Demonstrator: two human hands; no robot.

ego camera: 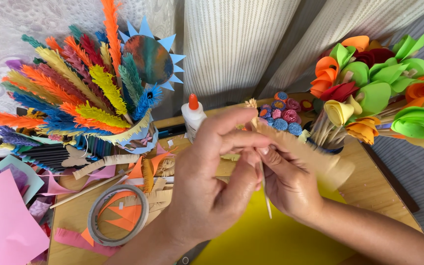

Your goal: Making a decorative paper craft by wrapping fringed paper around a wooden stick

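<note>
Meanwhile both hands' grip pinches a fringed tan paper strip [300,152] near a cup [326,145] of paper flowers [369,83].

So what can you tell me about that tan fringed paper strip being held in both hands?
The fringed paper strip is tan, thin and crepe-like, cut along one edge into fine fringe. Its upper end is wound around a thin wooden stick, making a small tuft at the top. The loose tail trails down to the right. The left hand pinches the wound part, and the right hand supports the strip from below, above a yellow sheet.
</note>
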